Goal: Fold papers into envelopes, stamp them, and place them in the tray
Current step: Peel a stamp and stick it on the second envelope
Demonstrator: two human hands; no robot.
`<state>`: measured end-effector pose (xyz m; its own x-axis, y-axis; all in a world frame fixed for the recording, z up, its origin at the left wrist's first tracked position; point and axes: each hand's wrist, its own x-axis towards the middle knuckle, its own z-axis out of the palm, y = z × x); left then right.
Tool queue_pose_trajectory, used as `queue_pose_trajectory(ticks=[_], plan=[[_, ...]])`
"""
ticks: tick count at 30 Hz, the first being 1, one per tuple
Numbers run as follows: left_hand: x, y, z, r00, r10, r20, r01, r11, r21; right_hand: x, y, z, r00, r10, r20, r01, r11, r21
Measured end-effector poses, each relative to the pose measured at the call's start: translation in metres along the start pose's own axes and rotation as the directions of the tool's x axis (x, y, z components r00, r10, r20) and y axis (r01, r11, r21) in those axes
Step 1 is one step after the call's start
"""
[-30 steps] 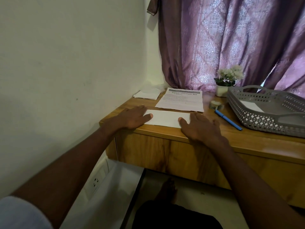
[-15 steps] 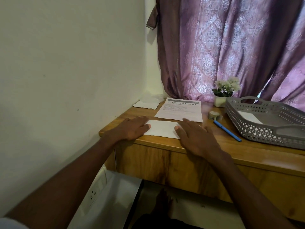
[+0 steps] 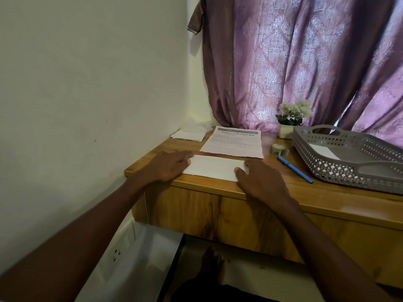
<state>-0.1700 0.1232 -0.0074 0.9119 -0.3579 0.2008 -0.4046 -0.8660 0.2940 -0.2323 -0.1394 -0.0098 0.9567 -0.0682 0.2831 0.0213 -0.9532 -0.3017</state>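
head view: my left hand [image 3: 168, 167] and right hand [image 3: 259, 182] press flat, apart, on the folded paper's [image 3: 214, 168] ends. thin, limp and slippery, i judge; best pinched at its near edge.

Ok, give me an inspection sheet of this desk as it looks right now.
Surface: wooden desk, in a wall corner.
Job's things: folded white paper near the front edge; printed sheet behind it; grey tray holding a white piece.
Clutter: blue pen, tape roll, flower pot, crumpled papers.
Hands: left hand and right hand press flat on the paper's ends.
Cables: nothing seen.
Surroundings: purple curtain, wall socket.
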Motion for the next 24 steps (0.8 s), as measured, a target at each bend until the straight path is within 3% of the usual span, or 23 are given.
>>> queue_pose_trajectory(ticks=[8, 12, 16, 20, 24], plan=[[0.008, -0.004, 0.006, 0.995, -0.014, -0.095, 0.018, 0.999, 0.045, 0.007, 0.002, -0.003, 0.999, -0.040, 0.000, 0.040, 0.999, 0.017], [0.012, -0.005, 0.005, 0.991, -0.028, -0.134, 0.030, 1.000, 0.011, 0.018, 0.010, -0.014, 0.969, -0.094, -0.230, 0.117, 0.989, 0.090], [0.030, 0.013, -0.003, 0.944, -0.074, -0.322, 0.026, 0.988, -0.151, 0.055, 0.029, -0.032, 0.924, -0.059, -0.378, 0.072, 0.997, 0.020], [0.079, 0.042, -0.006, 0.919, -0.107, -0.380, 0.017, 0.972, -0.233, 0.100, 0.046, -0.042, 0.947, 0.054, -0.317, -0.135, 0.961, -0.240], [0.134, 0.063, 0.005, 0.929, -0.087, -0.361, -0.002, 0.971, -0.238, 0.133, 0.055, -0.040, 0.976, 0.094, -0.197, -0.159, 0.926, -0.344]])
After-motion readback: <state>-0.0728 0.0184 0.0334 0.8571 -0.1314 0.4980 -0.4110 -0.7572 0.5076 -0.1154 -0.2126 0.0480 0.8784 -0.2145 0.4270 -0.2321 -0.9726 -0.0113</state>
